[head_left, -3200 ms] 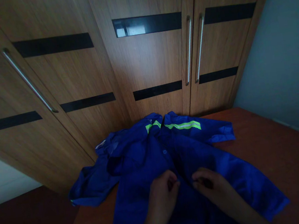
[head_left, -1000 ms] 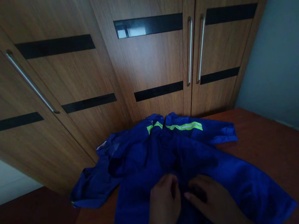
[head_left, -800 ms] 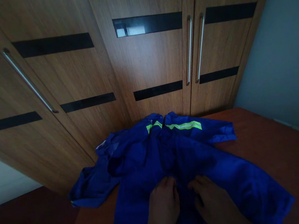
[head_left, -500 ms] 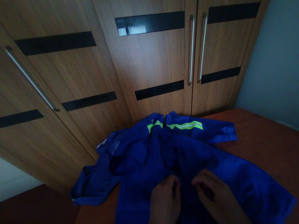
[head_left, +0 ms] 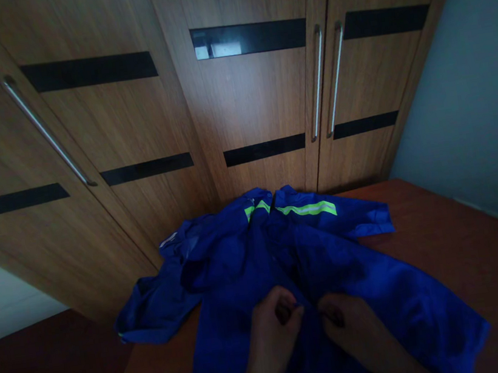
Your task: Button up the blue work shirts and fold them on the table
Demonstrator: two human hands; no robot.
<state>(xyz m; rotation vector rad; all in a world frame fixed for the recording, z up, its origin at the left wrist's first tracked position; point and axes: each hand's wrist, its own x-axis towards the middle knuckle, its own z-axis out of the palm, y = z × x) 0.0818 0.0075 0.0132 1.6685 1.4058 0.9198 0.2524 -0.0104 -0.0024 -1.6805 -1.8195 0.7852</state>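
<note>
Reddish-brown surface [head_left: 460,256], blue clothing [head_left: 234,317] (lime-striped) on top

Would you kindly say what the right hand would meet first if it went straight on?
The right hand would probably meet the left hand first, though depth over the blue garment is unclear.

Dim, cool illumination — pale glare on a glossy black panel [head_left: 249,38], deep shadow in folds of the blue garment [head_left: 259,264] — with the upper-right corner darkened.
</note>
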